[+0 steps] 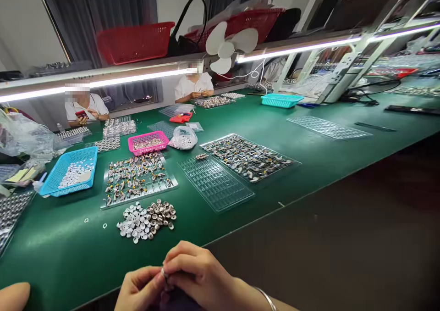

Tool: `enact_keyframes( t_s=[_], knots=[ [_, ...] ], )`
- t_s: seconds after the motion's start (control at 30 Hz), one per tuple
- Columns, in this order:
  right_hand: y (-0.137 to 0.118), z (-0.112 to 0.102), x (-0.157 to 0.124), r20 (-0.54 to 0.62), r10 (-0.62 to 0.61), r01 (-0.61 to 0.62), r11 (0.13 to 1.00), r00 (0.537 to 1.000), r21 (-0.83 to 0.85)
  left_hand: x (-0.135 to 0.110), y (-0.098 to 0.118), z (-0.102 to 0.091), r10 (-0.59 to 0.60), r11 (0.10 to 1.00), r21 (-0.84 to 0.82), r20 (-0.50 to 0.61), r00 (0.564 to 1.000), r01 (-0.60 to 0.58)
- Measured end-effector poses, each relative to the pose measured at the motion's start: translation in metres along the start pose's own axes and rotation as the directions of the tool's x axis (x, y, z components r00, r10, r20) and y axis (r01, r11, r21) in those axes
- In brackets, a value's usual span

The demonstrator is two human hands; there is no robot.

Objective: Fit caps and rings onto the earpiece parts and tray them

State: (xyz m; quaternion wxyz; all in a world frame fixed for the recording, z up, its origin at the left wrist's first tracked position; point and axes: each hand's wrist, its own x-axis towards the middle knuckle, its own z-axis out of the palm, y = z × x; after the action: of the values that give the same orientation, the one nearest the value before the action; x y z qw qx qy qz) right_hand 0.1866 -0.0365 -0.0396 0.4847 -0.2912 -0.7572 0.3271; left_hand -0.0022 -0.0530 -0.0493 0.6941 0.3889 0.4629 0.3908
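My left hand (139,289) and my right hand (195,272) meet at the near edge of the green table (309,164), fingers pinched together on a small metal part (163,271) held between them. Just beyond lies a pile of small white and metal rings (146,218). Behind it a clear tray (137,179) holds several assembled metal pieces. An unfilled clear grid tray (215,182) sits to its right, and another filled tray (247,157) further right.
A blue basket (68,169) of white parts and a pink basket (148,142) stand at the left. A bag of parts (184,137) lies mid-table. Two people sit across the table. Red baskets and a fan (227,45) sit on the shelf above.
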Motion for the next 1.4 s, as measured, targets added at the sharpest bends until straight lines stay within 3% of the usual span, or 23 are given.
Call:
enact_keyframes(
  t_s=[0.17, 0.23, 0.47, 0.6, 0.73, 1.07, 1.2, 1.4],
  knots=[
    [-0.001, -0.007, 0.003, -0.022, -0.021, 0.021, 1.000, 1.000, 0.004, -0.001, 0.016, 0.008, 0.010, 0.998, 0.066, -0.044, 0.999, -0.007],
    [0.001, -0.009, 0.003, -0.036, -0.024, 0.025, 0.999, 0.999, 0.024, 0.000, 0.020, 0.010, -0.041, 0.998, 0.043, -0.047, 0.998, 0.043],
    [0.007, -0.008, -0.003, -0.061, 0.142, -0.127, 0.969, 0.988, 0.210, 0.000, 0.025, 0.016, -0.061, 0.996, 0.065, -0.010, 0.998, 0.061],
    [0.007, -0.001, -0.008, -0.081, 0.351, -0.290, 0.865, 0.933, 0.410, -0.001, 0.025, 0.019, -0.044, 0.996, 0.081, -0.003, 0.999, 0.044],
    [0.008, 0.006, -0.011, -0.083, 0.476, -0.360, 0.758, 0.876, 0.544, -0.003, 0.026, 0.020, -0.030, 0.991, 0.128, -0.033, 0.999, 0.034],
    [0.009, 0.007, -0.010, -0.077, 0.468, -0.329, 0.720, 0.880, 0.611, -0.004, 0.031, 0.019, -0.008, 0.974, 0.227, -0.020, 1.000, 0.013],
    [0.009, 0.007, -0.009, -0.030, 0.532, -0.369, 0.627, 0.846, 0.685, -0.002, 0.032, 0.019, 0.007, 0.968, 0.250, 0.009, 1.000, -0.009],
    [0.010, 0.008, -0.005, 0.026, 0.613, -0.387, 0.464, 0.790, 0.797, 0.001, 0.035, 0.023, -0.036, 0.990, 0.139, 0.032, 0.999, 0.031]
  ],
)
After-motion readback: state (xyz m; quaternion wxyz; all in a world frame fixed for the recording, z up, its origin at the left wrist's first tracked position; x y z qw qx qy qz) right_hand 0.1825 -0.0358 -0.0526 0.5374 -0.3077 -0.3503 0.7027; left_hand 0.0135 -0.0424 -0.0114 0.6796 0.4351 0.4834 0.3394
